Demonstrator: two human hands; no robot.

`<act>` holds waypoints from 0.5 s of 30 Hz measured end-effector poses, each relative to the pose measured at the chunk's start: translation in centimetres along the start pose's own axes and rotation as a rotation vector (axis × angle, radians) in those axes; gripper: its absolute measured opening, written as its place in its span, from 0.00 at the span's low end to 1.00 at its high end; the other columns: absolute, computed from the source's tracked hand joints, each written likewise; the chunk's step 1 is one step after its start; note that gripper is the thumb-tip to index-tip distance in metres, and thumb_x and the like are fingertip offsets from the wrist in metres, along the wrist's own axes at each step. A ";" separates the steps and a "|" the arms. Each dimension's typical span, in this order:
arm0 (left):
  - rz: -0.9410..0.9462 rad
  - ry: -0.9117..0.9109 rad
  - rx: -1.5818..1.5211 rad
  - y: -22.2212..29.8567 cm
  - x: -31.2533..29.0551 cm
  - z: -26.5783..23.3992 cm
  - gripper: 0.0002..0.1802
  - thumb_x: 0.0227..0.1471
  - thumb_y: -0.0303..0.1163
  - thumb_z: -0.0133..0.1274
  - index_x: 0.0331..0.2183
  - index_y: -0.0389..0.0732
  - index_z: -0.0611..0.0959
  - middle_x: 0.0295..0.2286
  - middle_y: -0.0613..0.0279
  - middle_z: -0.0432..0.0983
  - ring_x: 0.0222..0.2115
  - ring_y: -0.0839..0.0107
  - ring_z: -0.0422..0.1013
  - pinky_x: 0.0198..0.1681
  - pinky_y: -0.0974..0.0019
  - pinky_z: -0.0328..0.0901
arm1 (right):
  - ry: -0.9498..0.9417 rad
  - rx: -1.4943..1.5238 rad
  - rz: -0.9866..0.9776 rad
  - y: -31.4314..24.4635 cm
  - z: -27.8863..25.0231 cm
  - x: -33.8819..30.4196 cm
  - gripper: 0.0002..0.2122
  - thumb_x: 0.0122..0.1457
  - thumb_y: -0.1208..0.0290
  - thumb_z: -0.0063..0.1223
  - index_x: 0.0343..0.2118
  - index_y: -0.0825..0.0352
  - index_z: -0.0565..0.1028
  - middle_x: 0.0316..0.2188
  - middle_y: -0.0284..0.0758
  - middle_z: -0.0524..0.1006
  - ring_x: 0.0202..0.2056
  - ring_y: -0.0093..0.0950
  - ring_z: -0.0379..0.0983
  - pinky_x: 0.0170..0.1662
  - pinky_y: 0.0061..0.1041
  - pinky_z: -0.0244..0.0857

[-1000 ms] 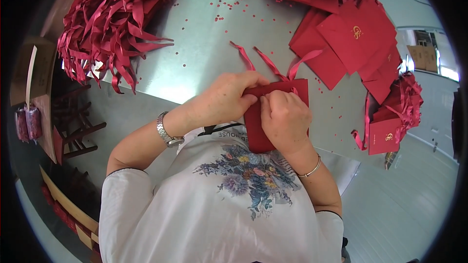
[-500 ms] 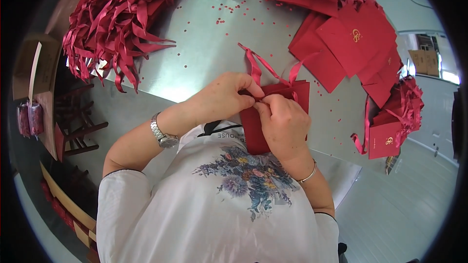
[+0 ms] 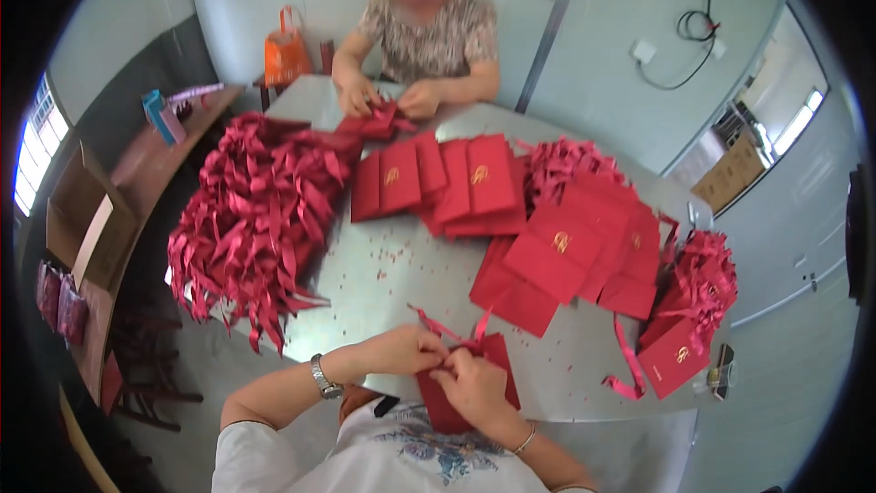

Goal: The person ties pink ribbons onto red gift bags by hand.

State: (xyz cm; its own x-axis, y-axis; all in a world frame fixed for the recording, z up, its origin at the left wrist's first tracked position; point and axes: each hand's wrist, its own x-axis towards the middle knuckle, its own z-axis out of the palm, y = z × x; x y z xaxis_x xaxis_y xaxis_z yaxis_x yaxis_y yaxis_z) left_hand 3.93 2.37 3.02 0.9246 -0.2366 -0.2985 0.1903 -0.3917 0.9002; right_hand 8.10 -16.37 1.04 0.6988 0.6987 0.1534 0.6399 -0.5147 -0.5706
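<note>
A small red paper gift bag lies at the near table edge, against my white shirt. Red satin ribbon rises from its top side. My left hand, with a watch on the wrist, is closed in a pinch at the bag's upper edge, where the ribbon runs down to the fingers. Right beside it, my right hand is also pinched, lying over the bag's front, fingertips touching the left ones. The bit of ribbon between the fingertips is mostly hidden.
A big heap of ribboned bags fills the table's left. Flat red bags are stacked at centre and right; another ribboned pile sits far right. Red paper dots dot the metal tabletop. Across it, a co-worker handles a red bag.
My view has tilted up, bringing the co-worker and the far wall into sight. Both hands stay pinched together at the same bag.
</note>
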 end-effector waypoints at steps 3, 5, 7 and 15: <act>-0.051 -0.150 0.113 0.3 1.8 -1.2 0.10 0.51 0.32 0.55 0.36 0.39 0.84 0.25 0.60 0.78 0.26 0.73 0.72 0.32 0.68 0.67 | 0.037 -0.058 -0.076 0.1 -0.1 -0.3 0.13 0.46 0.59 0.65 0.25 0.61 0.74 0.19 0.35 0.78 0.23 0.35 0.76 0.25 0.34 0.68; 0.119 -0.202 0.250 0.5 2.5 -1.7 0.08 0.51 0.31 0.55 0.34 0.39 0.83 0.25 0.59 0.78 0.26 0.73 0.72 0.30 0.67 0.66 | 0.057 -0.047 -0.101 0.2 -0.2 -0.3 0.14 0.46 0.59 0.65 0.26 0.62 0.73 0.19 0.35 0.78 0.23 0.34 0.77 0.25 0.33 0.68; 0.131 -0.214 0.297 0.4 2.6 -1.5 0.07 0.50 0.30 0.55 0.32 0.39 0.82 0.25 0.59 0.78 0.26 0.70 0.72 0.31 0.66 0.66 | 0.044 -0.042 -0.084 0.3 -0.4 -0.5 0.15 0.48 0.58 0.64 0.28 0.63 0.73 0.19 0.35 0.78 0.23 0.36 0.76 0.26 0.34 0.69; -0.019 0.471 0.281 -3.4 1.9 -2.6 0.06 0.46 0.31 0.54 0.28 0.40 0.81 0.29 0.50 0.76 0.33 0.52 0.73 0.39 0.55 0.67 | -0.210 -0.155 -0.005 -0.3 -3.3 -1.4 0.15 0.53 0.58 0.58 0.34 0.64 0.70 0.22 0.43 0.77 0.26 0.42 0.76 0.27 0.42 0.69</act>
State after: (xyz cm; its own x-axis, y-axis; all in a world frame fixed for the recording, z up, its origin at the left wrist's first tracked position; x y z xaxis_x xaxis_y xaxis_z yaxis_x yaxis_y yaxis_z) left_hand 5.88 5.58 0.21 0.9818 0.1714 -0.0815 0.1727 -0.6294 0.7576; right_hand 7.93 -18.85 3.67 0.6242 0.7809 -0.0241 0.6959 -0.5698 -0.4370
